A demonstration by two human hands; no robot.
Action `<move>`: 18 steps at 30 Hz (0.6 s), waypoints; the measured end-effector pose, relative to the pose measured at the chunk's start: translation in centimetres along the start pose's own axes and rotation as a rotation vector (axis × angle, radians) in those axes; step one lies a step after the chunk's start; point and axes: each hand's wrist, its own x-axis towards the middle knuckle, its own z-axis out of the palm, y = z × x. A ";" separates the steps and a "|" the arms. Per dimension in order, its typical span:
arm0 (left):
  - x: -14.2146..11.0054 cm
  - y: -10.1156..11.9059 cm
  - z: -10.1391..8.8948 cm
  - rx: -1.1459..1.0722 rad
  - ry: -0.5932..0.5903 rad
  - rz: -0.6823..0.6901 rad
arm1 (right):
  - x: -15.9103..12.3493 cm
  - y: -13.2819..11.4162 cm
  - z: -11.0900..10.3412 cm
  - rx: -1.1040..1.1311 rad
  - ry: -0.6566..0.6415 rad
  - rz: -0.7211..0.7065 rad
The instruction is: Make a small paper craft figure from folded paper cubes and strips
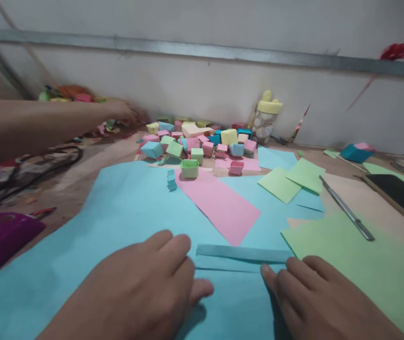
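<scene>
A narrow strip of blue paper (244, 253), folded lengthwise along its upper edge, lies on a large blue sheet (134, 208). My left hand (148, 283) is closed at the strip's left end, fingers curled and thumb sticking out below it. At the opposite end, my right hand (311, 295) pinches the strip between thumb and bent fingers. Just beyond the strip rests a pink paper rectangle (219, 203). Right of it are green paper squares (280, 184), and a larger green sheet (350, 264) lies beside my right hand.
Several small folded paper boxes (197, 156) are heaped by the wall. A craft knife (347, 208) and a phone (400, 196) lie right, a yellow-lidded jar (266, 118) behind. Another person's arm (46, 123) reaches in from the left, above black cables (56, 163) and a purple object (7, 241).
</scene>
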 end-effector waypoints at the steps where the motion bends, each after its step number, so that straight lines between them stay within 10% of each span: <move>1: 1.0 0.0 -0.6 -0.010 0.014 0.007 | 0.1 0.0 -0.1 -0.003 0.008 -0.006; 7: 4.5 0.8 -0.2 -0.141 -0.234 -0.023 | 0.9 0.5 -0.8 0.055 0.056 -0.005; 18: 3.3 1.2 1.9 -0.083 -0.052 0.149 | 2.0 1.6 -0.1 0.184 0.162 0.011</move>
